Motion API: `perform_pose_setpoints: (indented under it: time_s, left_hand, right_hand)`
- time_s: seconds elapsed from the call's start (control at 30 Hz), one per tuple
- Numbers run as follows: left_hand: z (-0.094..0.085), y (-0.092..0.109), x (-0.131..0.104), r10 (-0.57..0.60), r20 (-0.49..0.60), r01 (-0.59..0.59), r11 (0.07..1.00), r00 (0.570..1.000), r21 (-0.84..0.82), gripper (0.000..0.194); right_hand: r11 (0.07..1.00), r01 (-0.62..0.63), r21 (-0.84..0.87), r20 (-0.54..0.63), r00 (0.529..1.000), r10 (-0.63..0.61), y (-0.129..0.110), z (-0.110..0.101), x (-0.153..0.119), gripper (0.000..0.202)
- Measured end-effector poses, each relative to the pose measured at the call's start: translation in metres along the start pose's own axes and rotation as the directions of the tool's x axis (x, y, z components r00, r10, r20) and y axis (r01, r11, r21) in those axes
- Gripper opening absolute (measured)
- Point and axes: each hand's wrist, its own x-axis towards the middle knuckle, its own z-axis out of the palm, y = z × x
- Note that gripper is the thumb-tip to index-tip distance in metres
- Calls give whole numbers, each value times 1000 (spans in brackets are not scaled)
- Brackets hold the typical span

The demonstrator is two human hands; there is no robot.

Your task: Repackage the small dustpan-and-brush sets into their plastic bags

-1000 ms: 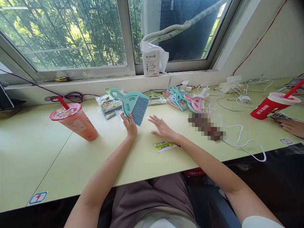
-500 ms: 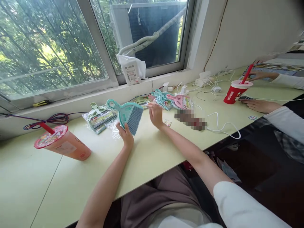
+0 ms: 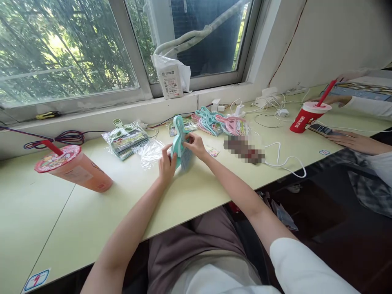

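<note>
A small teal hand brush [image 3: 179, 128] with grey bristles stands turned nearly edge-on above the table, its looped handle upward. A second teal layer lies against it, and I cannot tell whether that is a dustpan. My left hand [image 3: 167, 165] is closed around its lower left side, with the thumb toward me. From the right, my right hand [image 3: 196, 145] pinches the teal part just above the bristles. Left of the brush, a crumpled clear plastic wrapper [image 3: 150, 154] lies on the table. Behind it are wrapped brush sets [image 3: 128, 141] in clear bags.
More teal and pink sets [image 3: 234, 125] lie near the window wall. A tall pink drink cup [image 3: 81, 169] leans at left; a red cup [image 3: 308, 118] stands at right beside another person's hand [image 3: 347, 139] and phone. White cables [image 3: 286, 163] and a blurred item [image 3: 244, 150] lie at right.
The brush has turned from face-on to nearly edge-on. My right hand, apart from it before, has come left and taken hold of it. The view has shifted slightly.
</note>
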Motion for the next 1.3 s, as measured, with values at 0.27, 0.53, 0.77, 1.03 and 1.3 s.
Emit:
perform_pose_setpoints:
  time_s: [0.27,0.53,0.77,1.03,1.3]
  left_hand:
    - [-29,-28,35,-122,-330,133,991,936,10,43]
    - [-46,-30,42,-307,164,226,894,937,387,32]
    - [-49,-29,36,-330,203,39,600,922,799,39]
    - [-57,-34,38,-338,61,131,517,939,846,49]
    - [-56,-39,38,-234,-38,194,691,971,697,36]
  right_hand:
    - [998,10,-70,-14,1000,-11,-22,-48,9,36]
    - [333,-151,-931,-14,925,381,-16,-61,2,25]
    - [270,-138,-953,-10,904,427,-7,-48,0,29]
    - [246,-130,-960,-13,905,426,-3,-47,-1,26]
    - [170,-36,-985,26,938,347,6,-52,-1,37]
